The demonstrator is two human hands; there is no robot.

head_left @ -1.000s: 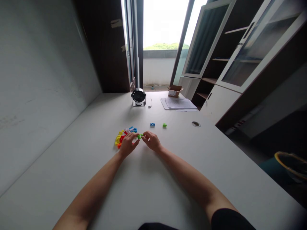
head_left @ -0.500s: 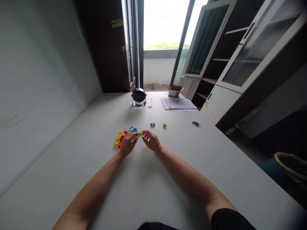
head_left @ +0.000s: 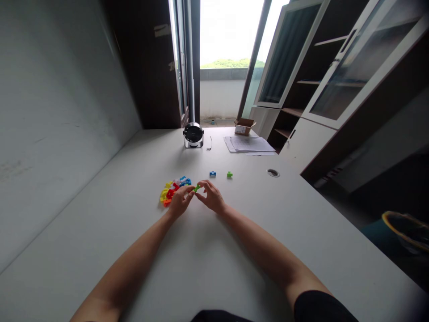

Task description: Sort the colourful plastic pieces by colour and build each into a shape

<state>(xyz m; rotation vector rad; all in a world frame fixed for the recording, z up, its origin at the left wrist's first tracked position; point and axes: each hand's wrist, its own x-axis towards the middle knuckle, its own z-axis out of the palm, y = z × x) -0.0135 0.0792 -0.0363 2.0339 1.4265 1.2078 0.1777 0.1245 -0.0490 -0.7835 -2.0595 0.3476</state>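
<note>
A small bright-green plastic block (head_left: 196,188) is held up over the white table. My left hand (head_left: 180,201) pinches it between thumb and index finger. On its other side, the thumb and index finger of my right hand (head_left: 212,198) close around it; the exact contact is too small to make out. Beside my left hand lies a loose pile of plastic blocks (head_left: 171,193) in yellow, red, orange, blue and white, partly hidden by that hand. Beyond my hands a blue block (head_left: 212,174) and another green block (head_left: 229,175) sit apart on the table.
At the table's far side stand a round black-and-silver device (head_left: 193,135), a thin cord (head_left: 209,144), papers (head_left: 251,144) and an open cardboard box (head_left: 244,127). A round cable hole (head_left: 273,173) is at the right. A wall (head_left: 67,112) borders the left side.
The green block has tilted between my hands. My right thumb and index finger have come in closer around it, while my left hand keeps its pinch.
</note>
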